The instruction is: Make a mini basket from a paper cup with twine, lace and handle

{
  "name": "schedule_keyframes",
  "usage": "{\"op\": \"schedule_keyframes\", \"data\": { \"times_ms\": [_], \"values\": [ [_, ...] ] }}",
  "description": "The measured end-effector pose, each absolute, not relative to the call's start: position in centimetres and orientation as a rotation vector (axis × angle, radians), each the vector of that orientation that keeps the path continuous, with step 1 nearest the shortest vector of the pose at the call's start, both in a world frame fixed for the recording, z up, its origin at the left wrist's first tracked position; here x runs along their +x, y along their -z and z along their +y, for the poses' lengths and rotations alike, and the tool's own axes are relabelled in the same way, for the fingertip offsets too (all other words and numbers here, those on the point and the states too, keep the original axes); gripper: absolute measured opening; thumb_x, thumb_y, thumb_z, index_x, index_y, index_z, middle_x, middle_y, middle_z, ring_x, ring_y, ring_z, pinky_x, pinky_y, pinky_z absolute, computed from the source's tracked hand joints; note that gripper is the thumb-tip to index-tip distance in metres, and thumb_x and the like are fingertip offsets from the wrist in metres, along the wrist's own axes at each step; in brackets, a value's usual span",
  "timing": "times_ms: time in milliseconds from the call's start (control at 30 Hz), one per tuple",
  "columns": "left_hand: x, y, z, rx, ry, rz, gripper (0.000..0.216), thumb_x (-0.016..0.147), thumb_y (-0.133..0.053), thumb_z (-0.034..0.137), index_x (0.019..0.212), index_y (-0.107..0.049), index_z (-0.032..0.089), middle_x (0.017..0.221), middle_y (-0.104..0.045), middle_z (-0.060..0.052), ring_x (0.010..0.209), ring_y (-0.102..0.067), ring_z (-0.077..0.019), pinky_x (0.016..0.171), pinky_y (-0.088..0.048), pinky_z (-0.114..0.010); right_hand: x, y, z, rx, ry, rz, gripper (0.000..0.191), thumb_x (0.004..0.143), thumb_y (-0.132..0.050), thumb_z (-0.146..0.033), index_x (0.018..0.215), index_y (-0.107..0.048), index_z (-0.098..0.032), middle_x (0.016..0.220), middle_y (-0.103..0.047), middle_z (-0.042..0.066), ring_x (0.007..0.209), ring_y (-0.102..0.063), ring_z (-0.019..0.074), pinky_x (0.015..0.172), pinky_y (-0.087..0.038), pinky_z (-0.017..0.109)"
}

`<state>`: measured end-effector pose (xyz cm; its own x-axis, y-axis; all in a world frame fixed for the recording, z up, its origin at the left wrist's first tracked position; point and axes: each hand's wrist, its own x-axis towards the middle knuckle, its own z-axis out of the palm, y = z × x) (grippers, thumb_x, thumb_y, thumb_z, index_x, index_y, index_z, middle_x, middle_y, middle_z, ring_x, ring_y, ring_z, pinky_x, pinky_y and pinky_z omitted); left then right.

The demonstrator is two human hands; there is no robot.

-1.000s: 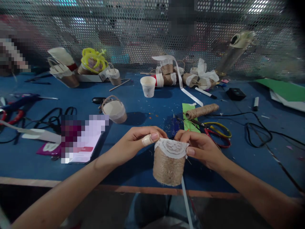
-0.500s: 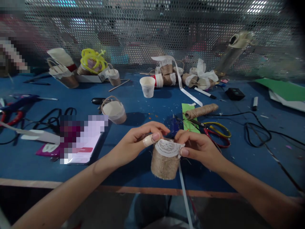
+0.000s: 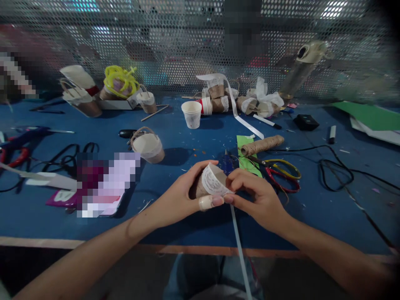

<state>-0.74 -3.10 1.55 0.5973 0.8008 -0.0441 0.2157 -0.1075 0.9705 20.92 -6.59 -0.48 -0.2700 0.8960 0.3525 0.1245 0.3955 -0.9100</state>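
Tilted on its side, a twine-wrapped paper cup (image 3: 200, 189) lies in my left hand (image 3: 184, 193), whose fingers wrap round its body. A tape covers that thumb. White lace trim (image 3: 212, 180) runs along the cup's rim, and the open mouth faces right. My right hand (image 3: 254, 196) pinches the lace at the rim's right edge between thumb and fingers. A narrow white ribbon (image 3: 238, 241) hangs from below the right fingers past the table edge. Just behind the hands lies a blue glue gun (image 3: 227, 162), partly hidden.
Scissors (image 3: 283, 175) and a roll of twine (image 3: 262, 146) lie on green paper (image 3: 246, 160) to the right. A handled cup (image 3: 148, 146) and a phone (image 3: 117, 187) sit at left. White paper cups (image 3: 191, 114) stand behind. A black cable (image 3: 337, 175) crosses the right side.
The cup has turned from upright onto its side and risen slightly. My left hand has moved from its rim to round its body; my right hand stays at the lace edge.
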Motion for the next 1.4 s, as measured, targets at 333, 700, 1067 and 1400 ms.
{"op": "schedule_keyframes", "data": {
  "times_ms": [333, 700, 1067, 1400],
  "values": [
    [-0.7, -1.7, -3.0, 1.721, -0.623, 0.863, 0.066, 0.086, -0.073, 0.044, 0.143, -0.043, 0.028, 0.132, -0.062, -0.007, 0.114, -0.062, -0.0263, 0.099, -0.051, -0.038, 20.8, 0.6, -6.6, -0.906, -1.051, -1.653, 0.020, 0.090, -0.071, -0.028, 0.075, -0.060, -0.020, 0.082, -0.059, 0.001, 0.077, -0.056, 0.0136, 0.066, -0.047, 0.026],
    [-1.1, -1.4, -2.9, 1.756, -0.633, 0.879, 0.063, 0.088, -0.071, 0.044, 0.143, -0.045, 0.027, 0.134, -0.061, -0.009, 0.117, -0.061, -0.0279, 0.104, -0.048, -0.041, 20.7, 0.7, -6.5, -0.889, -1.132, -1.594, 0.017, 0.093, -0.069, -0.029, 0.079, -0.066, -0.020, 0.084, -0.059, 0.001, 0.073, -0.059, 0.0116, 0.061, -0.053, 0.023],
    [-1.9, -1.6, -2.2, 1.572, -0.738, 0.909, 0.063, 0.085, -0.076, 0.040, 0.140, -0.049, 0.027, 0.137, -0.059, -0.007, 0.120, -0.060, -0.0272, 0.102, -0.050, -0.037, 22.4, -0.3, -6.1, -0.947, -0.898, -1.575, 0.014, 0.100, -0.055, -0.020, 0.103, -0.068, -0.024, 0.100, -0.063, 0.002, 0.071, -0.066, 0.0108, 0.068, -0.056, 0.027],
    [-2.1, -1.9, -1.6, 1.426, -0.776, 0.910, 0.049, 0.082, -0.078, 0.042, 0.124, -0.059, 0.023, 0.120, -0.067, -0.007, 0.110, -0.064, -0.0245, 0.092, -0.053, -0.034, 26.3, -0.1, -5.3, -1.382, -0.327, -2.123, 0.022, 0.099, -0.040, -0.019, 0.088, -0.058, -0.021, 0.078, -0.065, 0.003, 0.072, -0.063, 0.0187, 0.067, -0.048, 0.034]
  ]
}}
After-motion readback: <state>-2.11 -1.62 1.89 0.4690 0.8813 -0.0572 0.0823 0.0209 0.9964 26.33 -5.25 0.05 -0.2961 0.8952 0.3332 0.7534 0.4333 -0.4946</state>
